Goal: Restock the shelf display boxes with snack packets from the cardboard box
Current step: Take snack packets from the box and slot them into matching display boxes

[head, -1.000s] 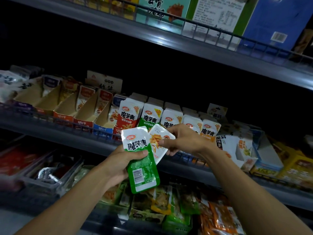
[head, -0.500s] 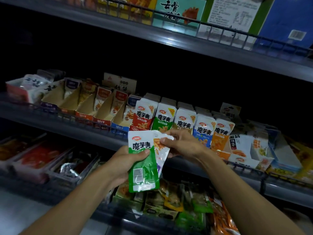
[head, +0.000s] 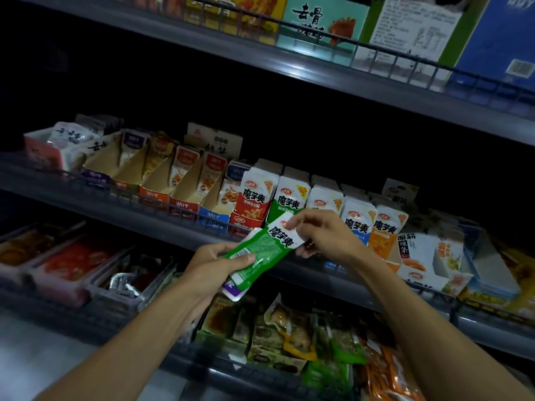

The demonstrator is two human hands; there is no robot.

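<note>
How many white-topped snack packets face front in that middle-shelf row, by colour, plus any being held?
Red shelf packet: 1
Green shelf packet: 1
Shelf packet with its colour hidden: 1
Blue shelf packet: 1
Orange shelf packet: 1
Held green packet: 1
Held purple-ended packet: 1
Total: 7

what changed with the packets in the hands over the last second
The green packet tipped from upright to slanting; the right hand now pinches its white top instead of the packet behind. The left hand still grips the stack's lower end; the shelf boxes are unchanged.
</note>
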